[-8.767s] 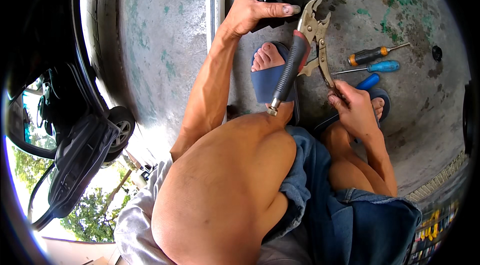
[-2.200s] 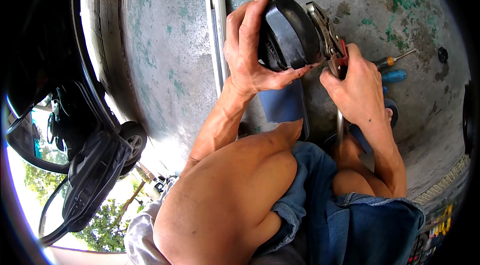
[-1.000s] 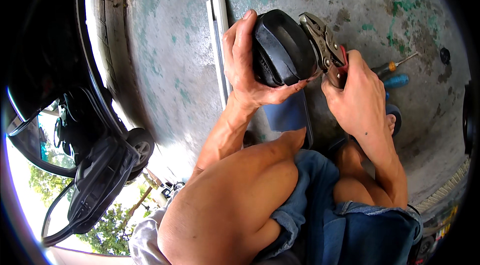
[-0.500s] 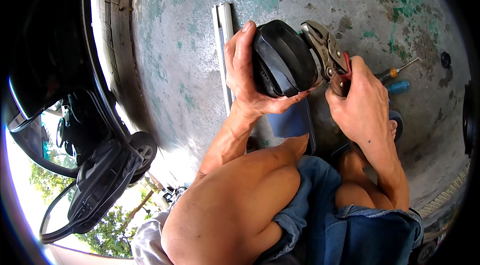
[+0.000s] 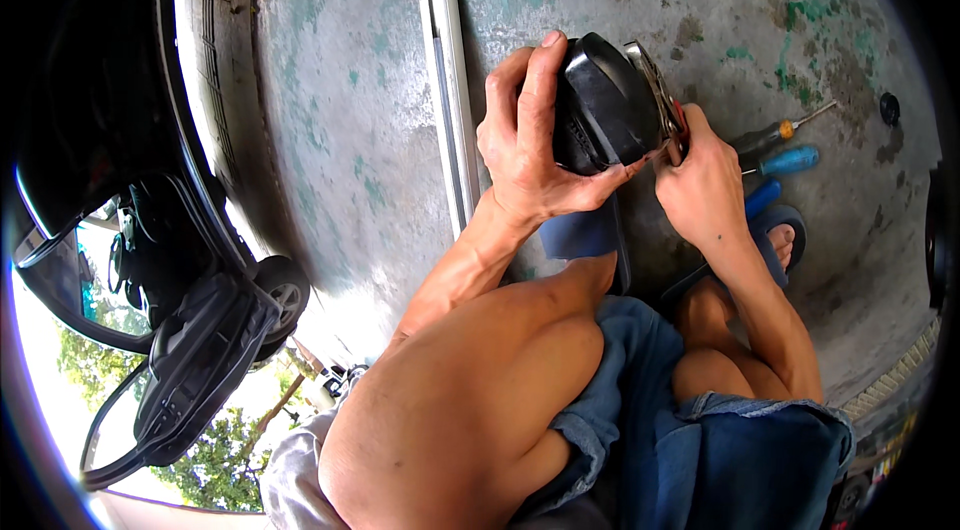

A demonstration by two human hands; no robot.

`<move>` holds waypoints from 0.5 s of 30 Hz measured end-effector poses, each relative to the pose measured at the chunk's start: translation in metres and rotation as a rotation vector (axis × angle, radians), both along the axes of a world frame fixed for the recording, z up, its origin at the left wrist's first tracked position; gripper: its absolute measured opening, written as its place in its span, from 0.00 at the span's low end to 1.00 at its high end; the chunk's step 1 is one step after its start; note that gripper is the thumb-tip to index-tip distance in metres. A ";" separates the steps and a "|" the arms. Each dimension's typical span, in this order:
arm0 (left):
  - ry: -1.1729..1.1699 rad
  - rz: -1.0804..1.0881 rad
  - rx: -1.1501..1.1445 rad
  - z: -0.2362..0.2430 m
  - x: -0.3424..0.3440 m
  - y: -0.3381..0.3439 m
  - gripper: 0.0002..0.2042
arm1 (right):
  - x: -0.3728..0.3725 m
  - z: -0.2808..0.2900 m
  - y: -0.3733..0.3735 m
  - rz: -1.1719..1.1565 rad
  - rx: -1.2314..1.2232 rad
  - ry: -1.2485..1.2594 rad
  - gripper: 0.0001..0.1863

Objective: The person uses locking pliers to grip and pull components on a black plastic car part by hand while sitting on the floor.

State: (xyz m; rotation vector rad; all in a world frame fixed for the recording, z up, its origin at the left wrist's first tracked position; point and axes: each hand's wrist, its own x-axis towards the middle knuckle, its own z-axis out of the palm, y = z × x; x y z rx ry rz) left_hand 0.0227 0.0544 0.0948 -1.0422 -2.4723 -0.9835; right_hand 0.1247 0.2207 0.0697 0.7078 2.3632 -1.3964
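Observation:
My left hand [image 5: 530,150] is wrapped round a black rounded part [image 5: 615,105] with smooth curved sides and a dark ribbed-looking edge, held up above the floor. Against its right side lie locking pliers [image 5: 652,75], metal with some red at the handle. My right hand [image 5: 703,185] is closed round the pliers' handles, with the fingers partly out of sight. Seen nearly edge-on, the jaws do not show whether they are clamped on the part.
A silver rail [image 5: 453,120] lies on the floor left of my hands. To the right are a screwdriver with an orange-tipped handle [image 5: 786,130], a blue-handled screwdriver [image 5: 790,161] and a small black round piece [image 5: 889,109]. A car with an open door [image 5: 190,360] stands at left.
Both hands have shifted; the black part has moved right, closer to my right hand. The pliers have turned to a narrower, edge-on view. Both grips continue.

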 end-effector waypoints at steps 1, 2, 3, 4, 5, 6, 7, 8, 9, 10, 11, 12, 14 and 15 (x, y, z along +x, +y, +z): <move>-0.004 0.003 -0.004 0.001 0.000 -0.002 0.51 | 0.001 -0.006 -0.001 0.021 0.017 0.021 0.10; -0.028 -0.010 -0.033 0.002 0.000 -0.005 0.51 | 0.001 -0.008 -0.001 0.041 0.034 0.042 0.10; -0.054 -0.023 -0.062 0.002 -0.001 -0.006 0.51 | 0.000 -0.007 -0.003 0.043 0.031 0.037 0.10; -0.047 -0.031 -0.064 -0.001 -0.002 -0.007 0.52 | -0.002 -0.005 -0.006 0.041 -0.010 -0.037 0.10; -0.052 -0.032 -0.062 -0.003 0.000 -0.008 0.52 | -0.004 -0.003 -0.007 0.037 -0.049 -0.112 0.10; -0.068 -0.008 -0.071 -0.006 0.002 -0.008 0.52 | -0.004 -0.005 -0.006 0.036 -0.047 -0.118 0.10; -0.080 0.016 -0.085 -0.007 0.003 -0.011 0.52 | -0.005 -0.009 -0.008 0.056 -0.038 -0.091 0.10; -0.082 0.016 -0.087 -0.007 0.003 -0.014 0.52 | -0.007 -0.013 -0.009 0.075 -0.028 -0.065 0.10; -0.073 0.022 -0.103 -0.008 0.003 -0.016 0.53 | -0.008 -0.016 -0.011 0.074 -0.029 -0.067 0.10; -0.067 0.031 -0.120 -0.009 0.003 -0.017 0.53 | -0.009 -0.020 -0.012 0.101 -0.010 -0.077 0.10; -0.071 0.032 -0.121 -0.011 0.003 -0.018 0.53 | -0.009 -0.022 -0.012 0.129 0.008 -0.087 0.10; -0.085 0.034 -0.126 -0.013 0.002 -0.019 0.53 | -0.010 -0.022 -0.012 0.130 0.007 -0.091 0.10; -0.103 0.035 -0.133 -0.015 0.001 -0.020 0.53 | -0.012 -0.022 -0.013 0.139 0.008 -0.134 0.11; -0.110 0.037 -0.128 -0.016 0.001 -0.020 0.53 | -0.013 -0.022 -0.013 0.140 0.005 -0.138 0.11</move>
